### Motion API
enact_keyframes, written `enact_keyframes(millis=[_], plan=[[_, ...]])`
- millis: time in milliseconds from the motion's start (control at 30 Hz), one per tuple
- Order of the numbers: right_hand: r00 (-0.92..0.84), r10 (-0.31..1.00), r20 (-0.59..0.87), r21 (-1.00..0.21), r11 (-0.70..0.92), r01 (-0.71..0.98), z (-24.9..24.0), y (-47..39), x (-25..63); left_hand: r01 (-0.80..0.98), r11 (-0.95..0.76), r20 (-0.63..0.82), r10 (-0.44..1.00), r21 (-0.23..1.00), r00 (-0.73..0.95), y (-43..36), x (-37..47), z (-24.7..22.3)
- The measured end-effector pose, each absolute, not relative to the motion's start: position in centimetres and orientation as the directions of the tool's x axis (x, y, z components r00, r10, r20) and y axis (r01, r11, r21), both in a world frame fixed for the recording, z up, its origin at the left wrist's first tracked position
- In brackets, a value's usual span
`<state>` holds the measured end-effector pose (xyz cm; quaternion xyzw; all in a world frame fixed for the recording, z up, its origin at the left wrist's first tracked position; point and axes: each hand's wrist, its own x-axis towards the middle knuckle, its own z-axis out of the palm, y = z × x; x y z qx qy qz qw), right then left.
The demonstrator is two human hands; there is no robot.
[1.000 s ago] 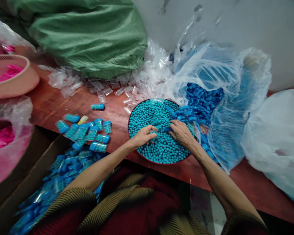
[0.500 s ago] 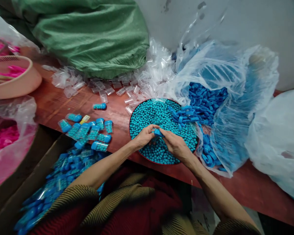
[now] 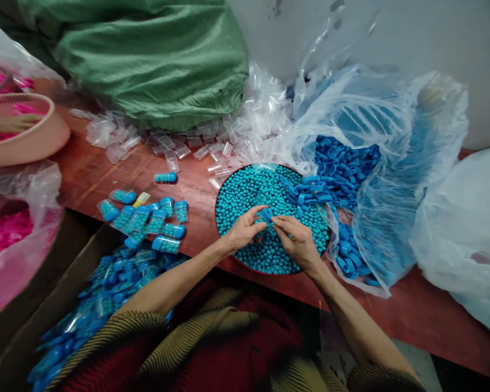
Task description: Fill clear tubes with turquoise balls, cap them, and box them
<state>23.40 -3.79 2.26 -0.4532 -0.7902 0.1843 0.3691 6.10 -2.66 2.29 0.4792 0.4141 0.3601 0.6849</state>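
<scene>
Above a round red-rimmed tray [image 3: 217,218] full of small turquoise beads [image 3: 253,185], both my hands meet at a small blue plastic cap [image 3: 266,216]. My left hand [image 3: 244,230] curls its thumb and fingers round the piece from the left; a clear tube under the cap may be there, but the fingers hide it. With thumb and fingertips, my right hand [image 3: 296,239] pinches the cap's right side. Loose blue caps [image 3: 308,190] lie on the beads at the tray's right and spill from a plastic bag [image 3: 384,218]. Clear empty tubes [image 3: 228,149] are heaped behind the tray.
Several bead-filled tubes with blue caps [image 3: 155,220] lie left of the tray; many more fill a box [image 3: 102,294] below the table edge. A green sack [image 3: 155,65] stands behind. At far left, another person's hand [image 3: 12,124] is in a pink basket [image 3: 44,133].
The blue cap between my hands has turned more upright, and my fingers have shifted around it. At far left, the other person's hand has reached further into the pink basket.
</scene>
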Motion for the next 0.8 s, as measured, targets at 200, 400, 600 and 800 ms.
enact_keyframes(millis=[200, 400, 600, 800], plan=[[-0.318, 0.868, 0.381, -0.741, 0.493, 0.457, 2.5, -3.5, 23.8, -0.071, 0.242, -0.191, 0.887, 0.968, 0.42, -2.6, 5.7, 3.0], [-0.495, 0.806, 0.323, -0.729, 0.546, 0.413, 3.8, -3.0, 24.3, -0.09, 0.227, -0.171, 0.894, 0.97, 0.414, -2.9, 5.8, 3.0], [-0.538, 0.803, 0.256, -0.788, 0.496, 0.364, 3.9, -2.9, 25.2, -0.102, 0.23, -0.164, 0.884, 0.968, 0.438, -3.1, 6.0, 2.8], [-0.532, 0.81, 0.247, -0.81, 0.474, 0.346, 4.0, -2.8, 25.6, -0.077, 0.205, -0.148, 0.877, 0.976, 0.458, -2.8, 5.8, 3.0]])
